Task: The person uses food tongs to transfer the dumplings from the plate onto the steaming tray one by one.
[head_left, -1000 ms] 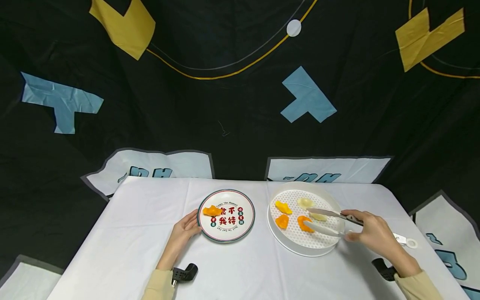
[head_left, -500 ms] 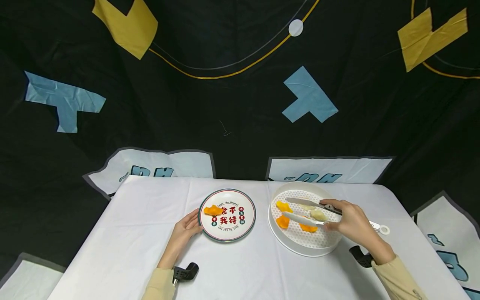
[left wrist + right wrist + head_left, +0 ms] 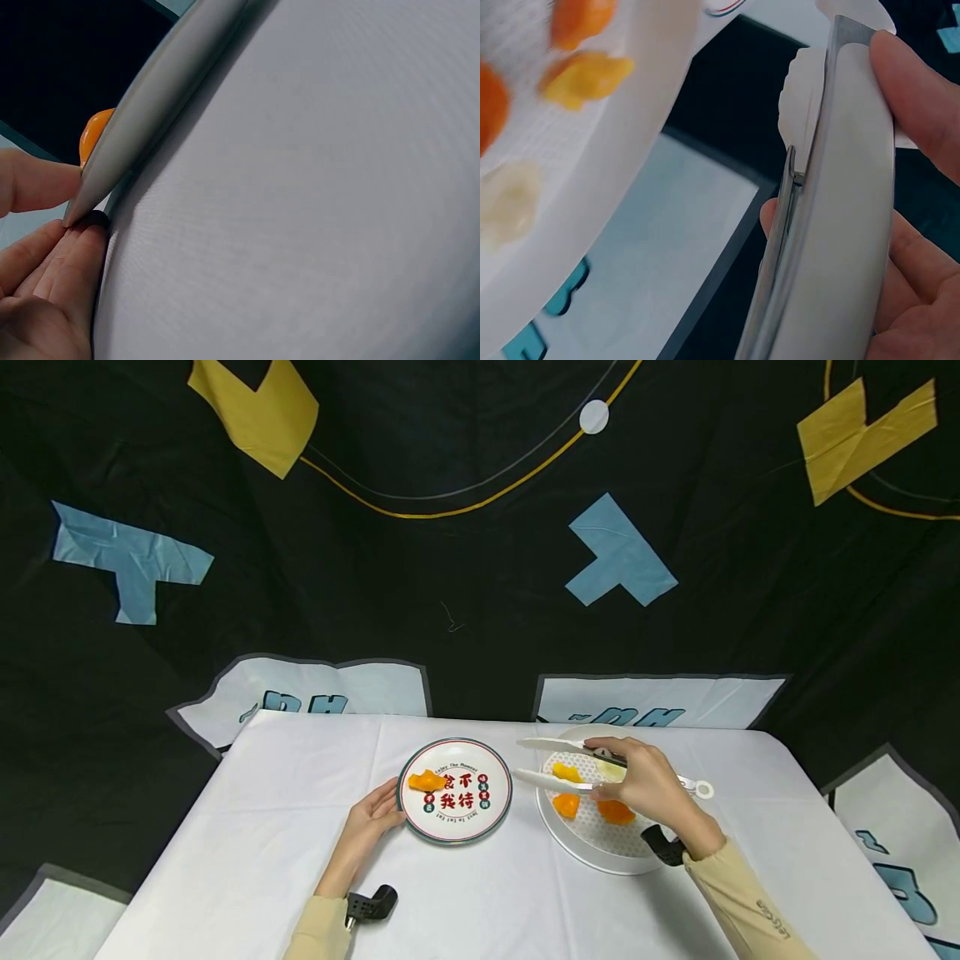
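My left hand pinches the near-left rim of a white plate printed with red characters, thumb above and fingers beneath. An orange dumpling lies on the plate's left part. In the left wrist view the plate looks tilted in that grip. My right hand holds metal tongs with pale tips, spread apart with nothing between them, over the steamer's left rim. On the round white steamer sit a yellow dumpling, two orange dumplings and a pale dumpling, partly covered by hand and tongs.
A white cloth covers the table. Behind it hangs a black curtain with blue and yellow patches. Between plate and steamer runs a narrow strip of cloth. Each wrist wears a black camera mount.
My right hand has carried the spread tongs leftward across the steamer, from above its right side to its left rim near the plate. The left hand and plate stay put.
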Available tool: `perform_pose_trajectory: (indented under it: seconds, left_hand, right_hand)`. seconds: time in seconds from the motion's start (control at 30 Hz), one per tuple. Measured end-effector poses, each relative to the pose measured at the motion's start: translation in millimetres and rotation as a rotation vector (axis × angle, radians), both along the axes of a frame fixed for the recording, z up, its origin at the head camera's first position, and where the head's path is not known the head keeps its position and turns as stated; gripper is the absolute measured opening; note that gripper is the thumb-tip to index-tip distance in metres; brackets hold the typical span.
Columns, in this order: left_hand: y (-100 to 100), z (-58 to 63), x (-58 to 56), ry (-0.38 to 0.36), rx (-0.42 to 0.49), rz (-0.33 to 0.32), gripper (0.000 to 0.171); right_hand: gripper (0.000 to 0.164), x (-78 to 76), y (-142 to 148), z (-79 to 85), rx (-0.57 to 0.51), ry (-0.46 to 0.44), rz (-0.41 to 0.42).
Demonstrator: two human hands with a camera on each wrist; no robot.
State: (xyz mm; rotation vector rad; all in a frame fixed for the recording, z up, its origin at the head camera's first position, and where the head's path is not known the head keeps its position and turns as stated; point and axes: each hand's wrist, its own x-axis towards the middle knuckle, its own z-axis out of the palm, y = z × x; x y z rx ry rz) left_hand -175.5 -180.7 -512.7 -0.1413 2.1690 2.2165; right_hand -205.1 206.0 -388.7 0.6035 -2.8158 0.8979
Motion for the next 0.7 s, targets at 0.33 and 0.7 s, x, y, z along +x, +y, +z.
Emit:
perform_pose_trajectory:
  seconds: [0.33,0.7]
  left_hand:
    - [0.3,1.7,-0.5,-0.009,0.013,0.001,0.064]
    - [0.4,0.5,-2.1,-0.007,0.021,0.003,0.064]
  right_hand:
    - [0.059,-14.2,-50.9,5.3,-0.035,0.008,0.085]
    - [0.058,-29.0,-98.6,-11.6,0.027,0.007,0.136]
